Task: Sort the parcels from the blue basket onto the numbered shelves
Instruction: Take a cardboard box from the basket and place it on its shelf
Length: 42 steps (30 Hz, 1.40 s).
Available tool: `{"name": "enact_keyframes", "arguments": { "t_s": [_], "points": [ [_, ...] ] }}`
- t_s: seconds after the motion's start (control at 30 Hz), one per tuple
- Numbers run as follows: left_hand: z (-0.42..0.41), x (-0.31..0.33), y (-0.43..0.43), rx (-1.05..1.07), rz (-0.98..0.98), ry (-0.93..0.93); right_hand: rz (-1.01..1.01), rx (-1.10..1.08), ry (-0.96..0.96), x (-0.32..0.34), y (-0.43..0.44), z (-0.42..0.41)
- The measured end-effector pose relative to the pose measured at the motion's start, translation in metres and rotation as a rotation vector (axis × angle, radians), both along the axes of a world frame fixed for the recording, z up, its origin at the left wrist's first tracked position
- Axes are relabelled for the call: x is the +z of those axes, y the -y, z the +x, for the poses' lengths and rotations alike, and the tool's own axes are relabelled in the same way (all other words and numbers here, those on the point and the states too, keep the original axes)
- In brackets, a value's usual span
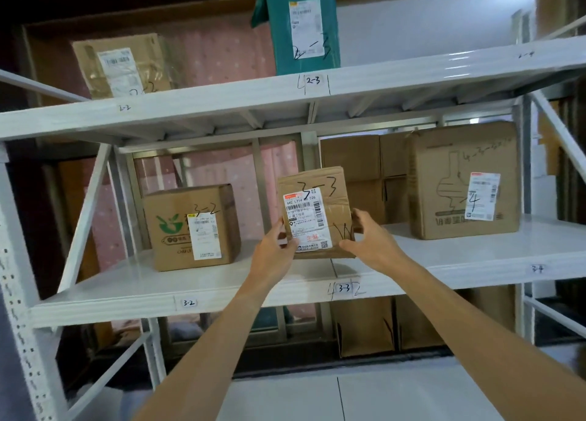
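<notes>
Hands, left hand (pixel 275 249) and right hand (pixel 369 241), grip parcel (pixel 314 211) on white shelf (pixel 126 289) before pink wall (pixel 222 49).

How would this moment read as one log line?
left hand, right hand: gripping brown cardboard parcel marked 3-3 | above white shelf label 3-3

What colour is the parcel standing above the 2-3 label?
Teal green parcel, with a white label; head view.

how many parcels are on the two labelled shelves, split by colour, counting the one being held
Brown cardboard box parcels: 4, marked 2-2, 3-2, 3-3 (held by left hand and right hand) and 4
Teal plastic bag parcel: 1
Total: 5
</notes>
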State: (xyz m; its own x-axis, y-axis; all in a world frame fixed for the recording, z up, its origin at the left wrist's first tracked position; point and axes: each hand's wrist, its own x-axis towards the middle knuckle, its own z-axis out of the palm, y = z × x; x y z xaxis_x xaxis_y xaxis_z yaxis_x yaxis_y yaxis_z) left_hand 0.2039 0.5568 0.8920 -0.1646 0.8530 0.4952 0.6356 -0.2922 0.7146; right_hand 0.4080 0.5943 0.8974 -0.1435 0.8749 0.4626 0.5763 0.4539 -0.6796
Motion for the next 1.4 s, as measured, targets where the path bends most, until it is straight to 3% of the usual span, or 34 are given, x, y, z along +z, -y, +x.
{"name": "enact_keyframes", "arguments": {
  "t_s": [0.43,0.93,1.4],
  "points": [
    [-0.003,-0.024,-0.145,0.036,-0.099,0.016,-0.108,0.027,0.087,-0.023,-0.153,0.000],
    [0.002,-0.025,-0.180,0.068,-0.153,-0.077,-0.184,0.073,0.151,-0.046,-0.252,-0.007],
    [-0.001,-0.027,-0.181,0.042,-0.170,-0.010,-0.207,0.060,-0.001,-0.034,-0.216,-0.014]
  ]
}}
